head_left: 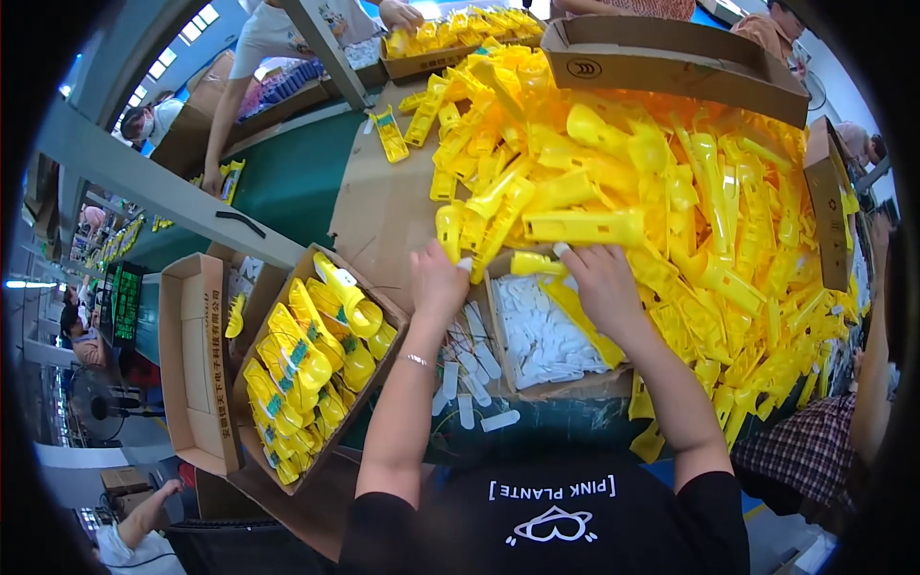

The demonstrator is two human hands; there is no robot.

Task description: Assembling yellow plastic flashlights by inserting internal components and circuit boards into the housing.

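Note:
My left hand (439, 284) is closed at the lower end of a yellow plastic shell (448, 228), beside other long shells at the edge of a big heap (613, 163). A pale tip shows at its thumb. My right hand (606, 293) has its fingers curled above a cardboard box of small white flat pieces (556, 335); what is in its fingers, if anything, is hidden. Near its white-tipped thumb is a short yellow piece (537, 264). Another long yellow shell (582, 321) lies across the white pieces, partly under my right hand.
On the left stands an open carton (383, 355) of yellow shells with green boards and wires. White pads with wires (474, 383) lie between the boxes. A cardboard tray (671, 62) rests on the heap. Across the green belt (287, 177), a co-worker's arm (227, 125) reaches down.

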